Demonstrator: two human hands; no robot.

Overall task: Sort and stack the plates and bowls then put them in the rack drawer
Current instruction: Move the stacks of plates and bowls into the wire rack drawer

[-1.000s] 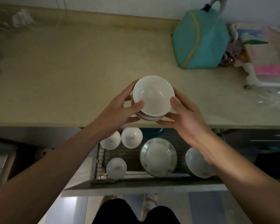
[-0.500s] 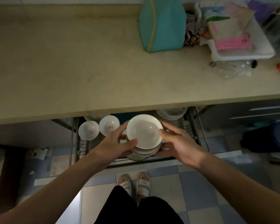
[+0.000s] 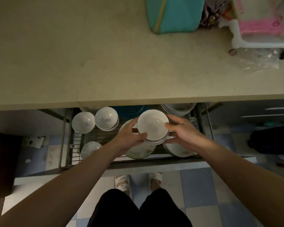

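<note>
Beige countertop (image 3: 105, 63) across upper frame; open rack drawer (image 3: 67, 145) below. At centre, left hand (image 3: 129, 138) and right hand (image 3: 180, 130) gripping stack of small bowls (image 3: 152, 125) over plate (image 3: 138, 151). Best lowered level, both sides supported, into free wire space.

We hold a stack of bowls (image 3: 152, 125) over the rack drawer (image 3: 67, 136) under the desk (image 3: 88, 54); loose bowls (image 3: 95, 122) left, plates (image 3: 179, 108) behind right.

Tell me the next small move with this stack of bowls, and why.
Probably lower it straight down into the wire rack drawer. Both the left hand and right hand grip the stack of small white bowls above the green-rimmed plate, with other dishes close on each side.
</note>
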